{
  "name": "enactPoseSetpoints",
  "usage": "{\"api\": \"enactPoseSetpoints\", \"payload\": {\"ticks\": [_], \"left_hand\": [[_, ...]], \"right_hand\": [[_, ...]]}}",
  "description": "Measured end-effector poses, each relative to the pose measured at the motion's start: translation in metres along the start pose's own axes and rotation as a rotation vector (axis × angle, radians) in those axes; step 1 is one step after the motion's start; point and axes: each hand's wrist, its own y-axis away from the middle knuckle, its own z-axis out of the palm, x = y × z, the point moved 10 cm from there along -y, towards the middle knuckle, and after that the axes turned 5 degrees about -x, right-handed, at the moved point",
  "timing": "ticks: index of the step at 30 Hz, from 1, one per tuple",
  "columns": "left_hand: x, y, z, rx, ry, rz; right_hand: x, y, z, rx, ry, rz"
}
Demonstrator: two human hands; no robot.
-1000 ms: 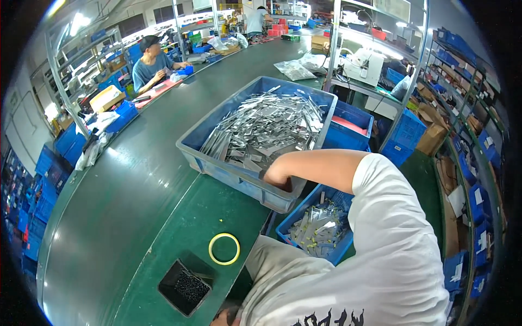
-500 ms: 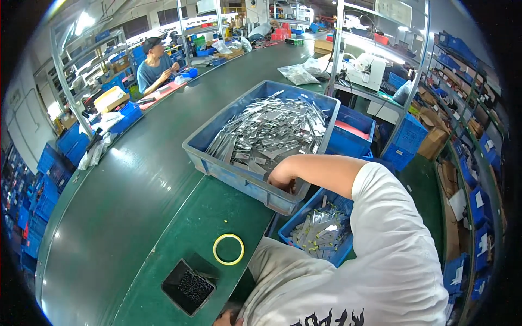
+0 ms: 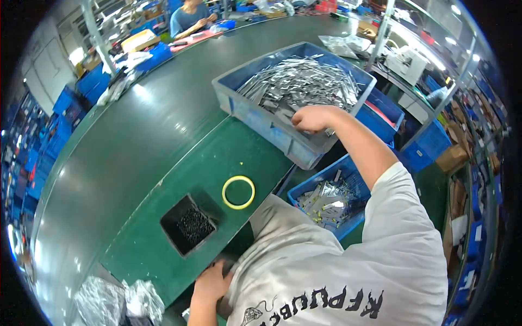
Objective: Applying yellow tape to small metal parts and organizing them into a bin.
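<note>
My right hand [image 3: 314, 118] is over the near right corner of a big blue bin [image 3: 261, 117] heaped with shiny metal strips [image 3: 304, 81]. Its fingers are bent down and pinched together; what they hold, if anything, is hidden. Low in the picture, my left hand [image 3: 213, 281] lies by the near edge of the green table, close to my lap. Its fingers are mostly out of sight. Nearest to it on the table stands a black square tray [image 3: 173, 227] with small dark pieces, and beside that lies a yellow ring [image 3: 252, 196], like a tape roll.
A lower blue crate [image 3: 296, 191] of clear and yellow-tipped pieces stands at my right, below table height. Crumpled clear plastic [image 3: 100, 299] is at the lower left. Across the long curved table sits another person [image 3: 187, 20]. A metal rack post [image 3: 383, 32] rises behind the bin.
My right hand has risen from deep in the bin's near corner to above the strips. My left hand has come further into view. The whole view has tilted downward.
</note>
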Motion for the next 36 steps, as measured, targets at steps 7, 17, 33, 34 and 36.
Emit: {"api": "enactPoseSetpoints", "payload": {"ticks": [7,17,33,34,36], "left_hand": [[-0.004,0.003,0.002,0.151,-0.077,0.099],[0.038,0.03,-0.026,0.279,0.286,0.336],[0.014,0.031,-0.026,0.358,1.716,0.498],[0.013,0.03,-0.023,0.32,1.713,0.436],[0.011,0.032,-0.021,0.34,1.68,0.388]], "right_hand": [[0.072,-0.011,-0.016,0.44,-0.277,-0.036],[-0.127,0.096,0.067,0.227,-1.19,-0.35],[-0.235,0.057,0.126,0.766,-0.033,-0.637],[-0.23,0.051,0.133,0.759,-0.009,-0.619],[-0.223,0.044,0.14,0.741,0.014,-0.613]]}}
